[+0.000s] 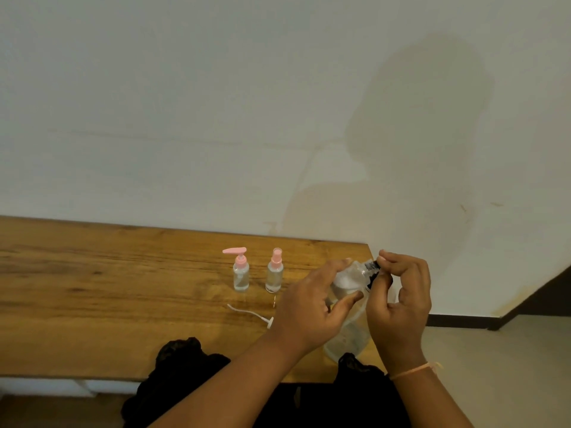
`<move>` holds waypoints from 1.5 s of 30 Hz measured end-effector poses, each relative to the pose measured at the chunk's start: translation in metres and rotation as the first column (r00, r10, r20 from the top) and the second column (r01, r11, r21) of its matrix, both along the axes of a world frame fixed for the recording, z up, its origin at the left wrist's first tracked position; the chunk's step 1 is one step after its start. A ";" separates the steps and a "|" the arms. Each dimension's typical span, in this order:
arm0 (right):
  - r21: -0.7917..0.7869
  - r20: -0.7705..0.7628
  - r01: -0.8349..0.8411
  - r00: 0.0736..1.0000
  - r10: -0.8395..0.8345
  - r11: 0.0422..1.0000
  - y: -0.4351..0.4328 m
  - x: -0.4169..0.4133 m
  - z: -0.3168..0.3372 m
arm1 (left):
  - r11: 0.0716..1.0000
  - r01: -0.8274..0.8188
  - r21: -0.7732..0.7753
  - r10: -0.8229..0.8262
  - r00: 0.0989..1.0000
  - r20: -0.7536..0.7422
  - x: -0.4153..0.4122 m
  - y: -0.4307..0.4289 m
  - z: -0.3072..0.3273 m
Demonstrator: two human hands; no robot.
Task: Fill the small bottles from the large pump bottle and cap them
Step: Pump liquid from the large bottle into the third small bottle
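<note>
**A:** What sits on the wooden bench?

**B:** The biggest thing is the large clear bottle. It is tilted at the bench's right end, and its base seems to rest near the front edge. The left grip wraps round its body. The right grip pinches the black cap at its neck.

**A:** And the small ones?

**B:** The small pump bottle and the small spray bottle stand upright side by side, apart from both hands. Both have their pink tops on, but I can't tell how full they are. A thin white tube lies loose in front of them.

**A:** What could go wrong?

**B:** I'd say a spill is the main risk. The big bottle leans close to the bench's corner with liquid inside. If the cap is twisted while the hold on the body is slack, the bottle might slip off the edge or slosh out. The left forearm could also sweep across and topple the small bottles or roll the tube away.
</note>
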State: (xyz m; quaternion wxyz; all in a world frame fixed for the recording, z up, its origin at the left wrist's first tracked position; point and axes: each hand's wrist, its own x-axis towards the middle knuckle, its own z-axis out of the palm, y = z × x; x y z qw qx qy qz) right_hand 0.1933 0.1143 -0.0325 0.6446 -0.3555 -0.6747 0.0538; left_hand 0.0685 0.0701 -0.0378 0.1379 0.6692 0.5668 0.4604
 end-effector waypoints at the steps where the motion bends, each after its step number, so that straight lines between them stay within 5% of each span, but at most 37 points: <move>1: -0.006 0.002 -0.003 1.000 0.003 1.000 0.000 0.000 0.000 | 1.000 0.002 -0.009 -0.002 1.000 0.000 0.000 0.000 0.000; 45: -0.053 0.024 -0.006 1.000 0.008 0.999 -0.006 -0.001 -0.002 | 1.000 -0.003 -0.011 0.003 1.000 0.013 0.001 -0.005 0.000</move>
